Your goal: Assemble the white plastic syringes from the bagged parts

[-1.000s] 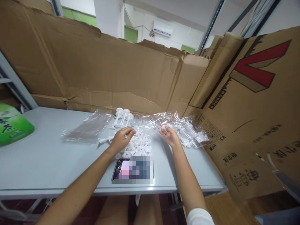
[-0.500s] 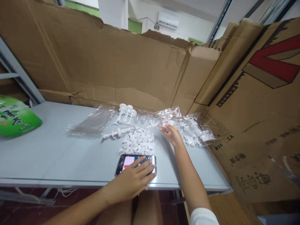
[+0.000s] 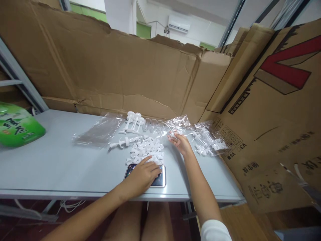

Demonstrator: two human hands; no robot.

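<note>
Left hand: it is lying palm-down on the phone near the front edge of the desk, with the fingers spread loosely and the forefinger stretching toward the far end of the screen; it is gripping nothing, only pressing or touching the glass, which fits a tap rather than a lift.

Phone: it is lying flat, screen up, just in front of the pile of white plastic parts, close to the body so that it is staying within easy reach without covering the work area.

Right hand: it is hovering palm-up at the edge of the clear plastic bag, the fingers curling around a small white piece; how firmly they are closing on it I cannot tell, since the piece is tiny and partly hidden.

Pile of white plastic parts: the loose pieces are sitting heaped between the two hands, in the middle of the desk, where either hand is able to reach them.

Assembled pieces: several are standing upright at the back by the cardboard wall, and one is lying on its side just left of the pile, apart from the loose stock.

Empty clear bag: it is lying flattened to the left, out of the way.

Green packet: it is resting at the far left of the desk, well apart from the hands.
</note>
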